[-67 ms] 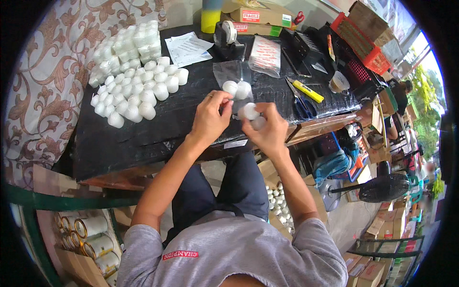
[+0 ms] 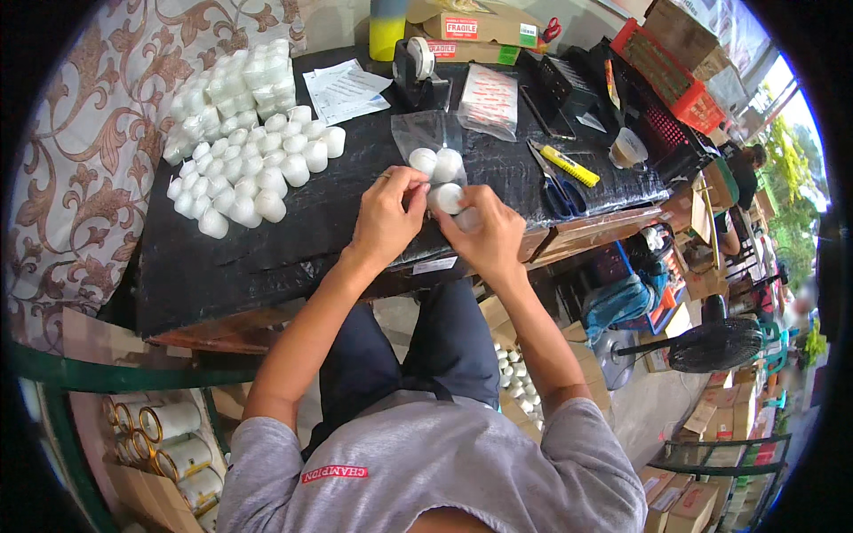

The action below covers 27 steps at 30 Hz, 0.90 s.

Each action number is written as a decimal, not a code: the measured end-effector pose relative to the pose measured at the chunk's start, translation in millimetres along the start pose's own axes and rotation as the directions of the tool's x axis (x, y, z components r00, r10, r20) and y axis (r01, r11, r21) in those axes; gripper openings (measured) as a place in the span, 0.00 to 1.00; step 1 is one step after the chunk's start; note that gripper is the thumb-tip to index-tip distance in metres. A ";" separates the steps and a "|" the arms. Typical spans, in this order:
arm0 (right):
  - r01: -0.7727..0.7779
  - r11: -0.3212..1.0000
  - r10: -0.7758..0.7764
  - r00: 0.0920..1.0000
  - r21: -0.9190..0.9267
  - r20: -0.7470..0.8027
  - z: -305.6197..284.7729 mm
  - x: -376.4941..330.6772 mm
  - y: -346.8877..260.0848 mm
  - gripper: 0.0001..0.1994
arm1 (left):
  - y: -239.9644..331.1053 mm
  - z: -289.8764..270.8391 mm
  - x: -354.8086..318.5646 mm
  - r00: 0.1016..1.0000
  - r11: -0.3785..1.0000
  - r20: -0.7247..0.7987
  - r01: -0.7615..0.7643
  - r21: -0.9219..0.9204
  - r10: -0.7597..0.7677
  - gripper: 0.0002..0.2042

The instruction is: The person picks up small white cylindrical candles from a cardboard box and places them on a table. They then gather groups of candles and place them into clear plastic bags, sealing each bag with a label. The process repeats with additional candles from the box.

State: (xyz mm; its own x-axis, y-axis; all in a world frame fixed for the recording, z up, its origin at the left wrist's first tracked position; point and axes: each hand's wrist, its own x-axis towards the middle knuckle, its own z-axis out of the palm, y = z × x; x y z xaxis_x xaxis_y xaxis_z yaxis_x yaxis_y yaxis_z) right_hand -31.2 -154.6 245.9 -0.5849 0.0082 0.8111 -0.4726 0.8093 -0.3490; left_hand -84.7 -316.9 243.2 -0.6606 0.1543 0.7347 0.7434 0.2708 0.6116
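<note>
A clear plastic bag [image 2: 410, 133] lies on the black-covered table, with two short white candles [image 2: 434, 163] inside its near part. At the bag's left edge, my left hand [image 2: 389, 218] is closed, thumb and fingers pinching the plastic. My right hand [image 2: 487, 235] grips a pair of white candles [image 2: 447, 198] between thumb and fingers, against the near end of the bag. Fingers partly cover the second of that pair. To the left stand rows of loose white candles [image 2: 253, 173], wicks up on some. Behind them are stacked candles in clear wrapping [image 2: 240, 84].
Blue-handled scissors [image 2: 562, 191] and a yellow cutter [image 2: 569, 165] lie right of my hands. Beyond the bag are a tape dispenser [image 2: 422, 75], a pack of printed bags [image 2: 489, 99] and papers [image 2: 346, 91]. A red crate [image 2: 662, 71] stands at far right.
My right hand has moved slightly left, bringing its two candles up to the near end of the bag. The left hand keeps its pinch at the bag's edge.
</note>
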 end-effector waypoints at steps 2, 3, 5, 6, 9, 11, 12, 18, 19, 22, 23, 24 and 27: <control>0.009 0.996 -0.004 0.999 -0.094 0.052 12.2 6.5 -1.2 0.17 | -0.1 -2.8 1.6 1.000 0.999 0.001 -0.030 0.030 0.030 0.07; 0.014 0.990 -0.003 0.997 -0.140 0.078 15.5 8.5 -2.4 0.17 | -2.7 -2.1 0.9 0.999 0.998 0.004 -0.042 0.040 0.042 0.07; -0.060 0.990 0.075 0.990 -0.129 0.117 7.6 15.2 -18.0 0.18 | -3.8 -4.8 1.1 0.999 0.998 0.028 -0.023 0.058 0.022 0.07; -0.098 0.987 0.115 0.984 -0.126 0.137 3.2 15.0 -23.8 0.18 | -2.0 -7.0 1.3 0.999 0.998 0.052 0.005 0.069 -0.009 0.08; -0.104 0.994 0.108 0.971 -0.030 0.214 -4.8 -4.7 -17.1 0.26 | 6.2 -6.7 4.0 0.997 0.982 0.040 -0.067 0.177 0.061 0.10; -0.099 0.992 0.081 0.978 0.084 0.190 -8.4 -12.9 -12.9 0.30 | 16.5 -5.4 9.7 0.989 0.953 0.036 -0.150 0.264 0.145 0.10; -0.124 0.984 0.101 0.981 0.132 0.169 -8.3 -13.9 -10.8 0.29 | 21.8 -5.2 14.8 0.983 0.935 0.047 -0.184 0.304 0.178 0.10; -0.064 0.976 0.050 0.996 0.208 0.074 2.0 0.7 2.4 0.21 | 10.0 -4.0 28.1 0.972 0.936 0.124 -0.228 0.267 0.202 0.05; -0.061 0.984 0.051 0.997 0.169 0.062 3.3 1.5 4.0 0.20 | 10.9 -3.8 26.4 0.973 0.939 0.123 -0.221 0.264 0.194 0.06; -0.134 0.980 0.130 0.991 0.148 0.038 2.3 6.3 3.3 0.22 | 6.9 -3.2 24.3 0.968 0.937 0.119 -0.245 0.249 0.221 0.07; -0.089 0.992 0.087 0.996 0.087 0.016 1.8 11.3 1.8 0.22 | 5.7 -2.7 22.6 0.964 0.935 0.119 -0.259 0.241 0.236 0.07; -0.044 0.999 0.044 0.999 0.024 -0.003 2.7 20.1 0.4 0.21 | 5.0 -2.3 20.6 0.970 0.934 0.111 -0.237 0.268 0.215 0.08; -0.070 0.997 0.072 0.984 -0.016 0.165 10.0 23.4 16.7 0.21 | 10.0 2.3 17.9 0.990 0.937 0.071 -0.139 0.321 0.122 0.12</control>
State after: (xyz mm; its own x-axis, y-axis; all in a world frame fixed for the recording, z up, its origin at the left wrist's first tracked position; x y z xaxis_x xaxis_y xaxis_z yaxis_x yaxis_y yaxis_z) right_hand -59.3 -146.8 254.4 -0.7181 -0.0311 0.6953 -0.4198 0.8161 -0.3971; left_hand -89.3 -309.3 261.8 -0.5704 0.2530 0.7814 0.7545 0.5374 0.3767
